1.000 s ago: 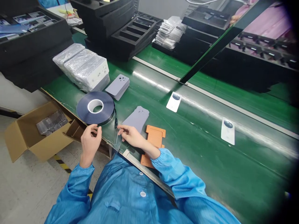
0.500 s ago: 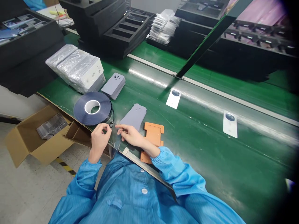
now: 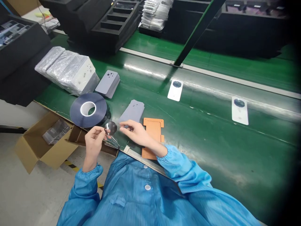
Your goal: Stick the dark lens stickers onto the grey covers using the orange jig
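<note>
My left hand pinches the edge of a dark, glossy round disc, some of its fingers showing behind it. My right hand hovers just to the right of the disc, fingers bent and slightly apart, with nothing visible in them. Behind the disc lies a large roll of dark blue film with a white core. A stack of grey phone-back-shaped plates is partly covered by my right hand. Below my right forearm sits an orange fixture plate.
A second stack of grey plates and plastic-wrapped bundles stand behind the roll. Two white plates with dark round spots lie on the green bench. A cardboard box is at lower left; black trays are at the back.
The round disc now shows in my left hand, where only a clear strip was visible near my fingers. My right fingers have bent more. The whole view has shifted slightly.
</note>
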Motion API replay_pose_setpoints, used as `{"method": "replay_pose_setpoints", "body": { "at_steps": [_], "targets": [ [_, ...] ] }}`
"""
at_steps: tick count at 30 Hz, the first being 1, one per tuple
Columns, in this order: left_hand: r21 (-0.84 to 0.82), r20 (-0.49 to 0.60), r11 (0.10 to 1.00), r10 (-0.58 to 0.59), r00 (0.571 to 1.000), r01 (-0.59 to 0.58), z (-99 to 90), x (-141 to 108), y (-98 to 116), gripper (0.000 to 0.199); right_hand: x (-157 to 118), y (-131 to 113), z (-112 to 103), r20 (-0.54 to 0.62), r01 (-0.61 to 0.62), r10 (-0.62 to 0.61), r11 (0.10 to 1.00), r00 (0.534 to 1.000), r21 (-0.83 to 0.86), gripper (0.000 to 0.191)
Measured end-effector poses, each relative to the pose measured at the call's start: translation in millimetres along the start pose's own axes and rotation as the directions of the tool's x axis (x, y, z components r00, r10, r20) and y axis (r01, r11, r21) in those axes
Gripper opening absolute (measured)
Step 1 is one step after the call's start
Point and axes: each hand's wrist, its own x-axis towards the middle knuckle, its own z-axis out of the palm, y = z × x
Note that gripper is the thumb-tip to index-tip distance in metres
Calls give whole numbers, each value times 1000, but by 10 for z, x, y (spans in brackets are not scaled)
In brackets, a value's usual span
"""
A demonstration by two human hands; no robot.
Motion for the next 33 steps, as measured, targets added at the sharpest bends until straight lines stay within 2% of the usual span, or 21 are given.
{"method": "replay_pose_setpoints", "body": {
  "at_steps": [2,4,8,12,16,18,22,25,29,31,33],
  "targets": [
    [-48,171,998,-20,985,28,159,-3,67,12,-70,-2,-170,-9,-68,70,988,997,141,35],
    [-63,305,996,-38,952,60,351,11,112,13,-161,33,-350,-28,-118,127,968,992,221,36],
    [-67,450,991,-73,890,115,756,37,111,14,-419,171,-657,-180,-136,170,973,969,187,30],
    [-42,502,988,-108,858,149,1086,12,-14,13,-693,336,-859,-316,-181,226,969,921,166,27],
    [-24,538,985,-131,832,170,1256,-48,-114,13,-849,483,-965,-404,-226,285,956,869,188,31],
    [-19,569,985,-130,812,171,1282,-73,-118,11,-874,532,-974,-406,-246,296,954,865,171,33],
    [-30,617,984,-121,777,177,1291,-92,-86,11,-864,578,-934,-308,-276,322,944,895,183,36],
    [-28,608,982,-130,783,185,1309,-83,-99,12,-844,586,-913,-305,-272,326,940,895,207,33],
    [24,523,993,-114,845,119,1333,-80,-180,10,-825,609,-942,-405,-260,303,952,863,160,29],
    [100,477,995,-31,878,-19,1337,-94,-219,8,-815,645,-961,-466,-268,299,954,833,133,28],
    [194,462,956,110,880,-222,1341,-122,-243,9,-802,696,-969,-506,-279,301,953,808,122,29]
  ]
}}
